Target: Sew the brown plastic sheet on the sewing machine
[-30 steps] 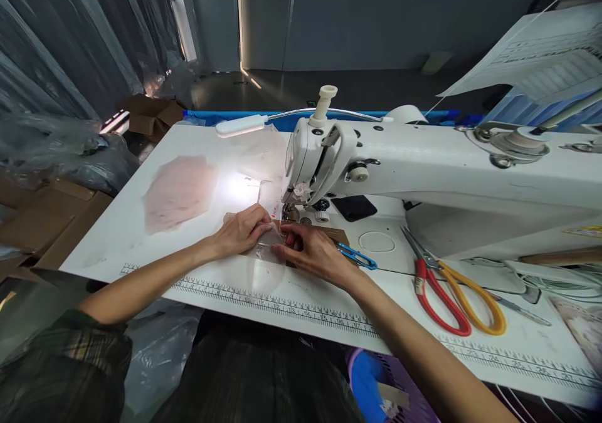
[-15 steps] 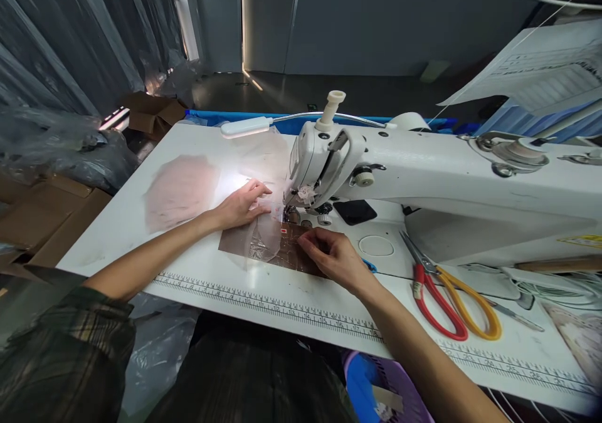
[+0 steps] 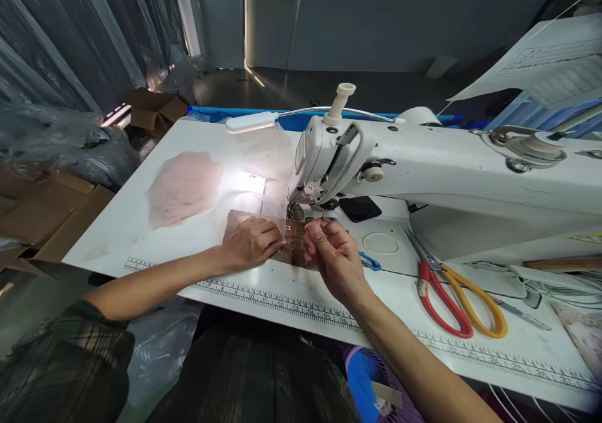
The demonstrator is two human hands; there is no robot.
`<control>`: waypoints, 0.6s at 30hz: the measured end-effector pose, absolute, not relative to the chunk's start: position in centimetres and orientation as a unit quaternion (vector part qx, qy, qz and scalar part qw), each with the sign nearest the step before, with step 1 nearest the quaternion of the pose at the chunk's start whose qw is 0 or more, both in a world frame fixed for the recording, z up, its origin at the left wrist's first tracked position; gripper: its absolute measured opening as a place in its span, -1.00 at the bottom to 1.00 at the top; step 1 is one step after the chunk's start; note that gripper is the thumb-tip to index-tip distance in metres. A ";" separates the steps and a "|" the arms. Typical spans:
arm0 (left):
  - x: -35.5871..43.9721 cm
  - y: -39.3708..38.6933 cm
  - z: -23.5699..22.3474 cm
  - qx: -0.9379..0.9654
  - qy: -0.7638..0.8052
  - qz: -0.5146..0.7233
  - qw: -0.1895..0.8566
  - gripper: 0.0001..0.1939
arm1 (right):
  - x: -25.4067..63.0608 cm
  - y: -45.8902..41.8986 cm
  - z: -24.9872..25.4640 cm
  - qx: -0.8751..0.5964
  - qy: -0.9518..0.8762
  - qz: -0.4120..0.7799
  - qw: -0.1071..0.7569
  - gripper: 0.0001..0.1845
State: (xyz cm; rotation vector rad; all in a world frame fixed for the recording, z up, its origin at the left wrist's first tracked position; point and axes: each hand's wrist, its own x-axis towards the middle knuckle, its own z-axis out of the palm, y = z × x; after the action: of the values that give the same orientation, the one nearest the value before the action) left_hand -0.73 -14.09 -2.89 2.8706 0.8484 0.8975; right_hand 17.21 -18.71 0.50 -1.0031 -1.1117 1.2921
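Sheer fabric (image 3: 274, 205) lies by the machine (image 3: 313, 156) over a brown sheet (image 3: 296, 250), left hand (image 3: 251, 242) now shifted nearer, seemingly steadying it, grip hidden, while right hand (image 3: 332, 250) has lifted, fingertips pinched closed.

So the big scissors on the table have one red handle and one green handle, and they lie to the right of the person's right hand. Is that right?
Not quite: the scissors have red and yellow handles, as the head view shows. They do lie right of the right hand.
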 end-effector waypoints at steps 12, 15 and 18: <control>-0.9 -14.0 -3.0 0.918 0.245 0.302 -0.078 -0.77 | 21.0 -26.0 6.4 -0.295 -0.837 0.447 0.113 -0.67; -0.9 -14.2 -2.9 0.919 0.225 0.311 -0.085 -0.77 | 22.2 -23.2 4.9 -0.453 -0.842 0.264 0.128 -0.68; -0.9 -14.6 -2.7 0.916 0.207 0.327 -0.107 -0.77 | 22.3 -19.4 2.7 -0.499 -0.835 0.163 0.164 -0.60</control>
State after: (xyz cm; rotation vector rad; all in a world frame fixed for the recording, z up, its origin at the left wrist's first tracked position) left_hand -0.93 -14.65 -2.74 3.0915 0.7001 1.1044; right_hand 22.33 -19.43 2.67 -1.4221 -2.3816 0.4661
